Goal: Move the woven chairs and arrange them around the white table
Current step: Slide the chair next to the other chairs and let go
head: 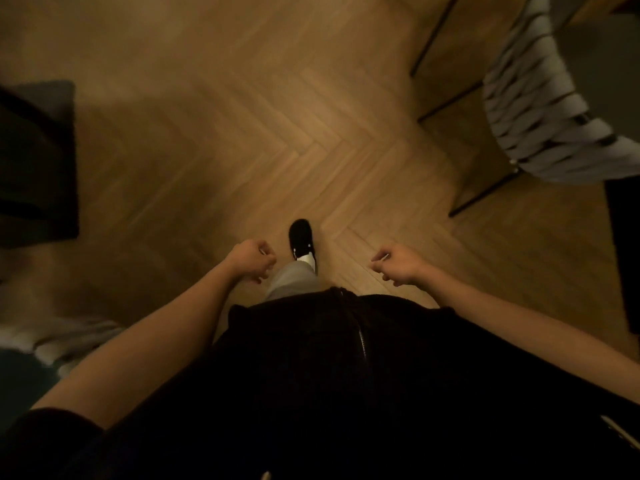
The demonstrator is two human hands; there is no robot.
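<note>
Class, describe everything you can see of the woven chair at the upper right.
The woven chair has a curved back of broad pale grey straps interlaced over a thin dark frame. Slim dark legs run to the herringbone wood floor. It stands upright, blurred, cut by the picture's right edge. Neither hand touches it.

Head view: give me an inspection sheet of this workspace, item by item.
Surface: herringbone wood floor, dimly lit and blurred.
Job's things: one woven chair at upper right, standing on thin black legs, untouched; white table not seen.
Clutter: dark furniture at left edge; pale fabric at lower left, too blurred to identify.
Grippers: left hand and right hand both loosely curled, holding nothing, apart from the chair.
Cables: nothing seen.
Surroundings: the person's black shoe stepping forward between the hands; dark panel at right edge.
</note>
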